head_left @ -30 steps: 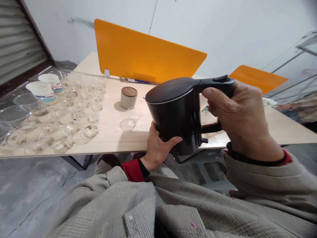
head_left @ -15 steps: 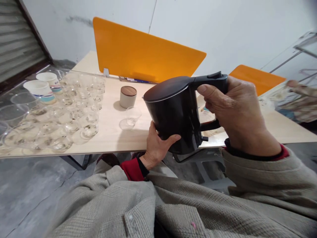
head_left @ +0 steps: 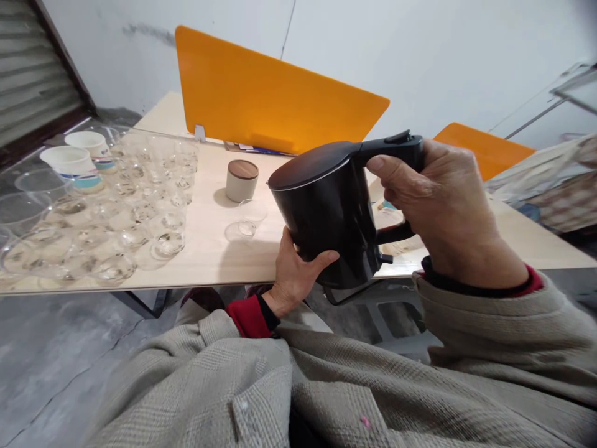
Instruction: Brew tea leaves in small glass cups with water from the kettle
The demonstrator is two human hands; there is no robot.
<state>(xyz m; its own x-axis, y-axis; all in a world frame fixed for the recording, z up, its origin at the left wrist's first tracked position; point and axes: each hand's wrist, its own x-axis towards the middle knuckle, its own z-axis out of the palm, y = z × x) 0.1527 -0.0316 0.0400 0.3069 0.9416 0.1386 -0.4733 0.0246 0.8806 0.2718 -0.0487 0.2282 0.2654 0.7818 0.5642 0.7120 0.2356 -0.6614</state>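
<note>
A black electric kettle [head_left: 326, 211] with its lid down is held up at the table's front edge, tilted a little with its spout to the left. My right hand [head_left: 448, 205] is closed around its handle, the thumb lying along the upper part. Against the lower left side of the body rests my left hand [head_left: 298, 270], thumb across the front; its other fingers are mostly hidden behind the kettle. Left of the spout, a clear plastic cup [head_left: 252, 214] stands on the table near a light canister [head_left: 242, 182] with a wooden lid.
Many clear cups [head_left: 116, 230] with dark bits in them crowd the table's left side, beside two paper cups [head_left: 72, 167]. An orange divider [head_left: 275, 93] runs along the back, and a second orange panel [head_left: 482, 149] stands farther right. Part of another person shows [head_left: 564, 180] at far right.
The kettle and both hands stay almost in place, the kettle shifting very slightly left. At far right the other person's arm has moved.
</note>
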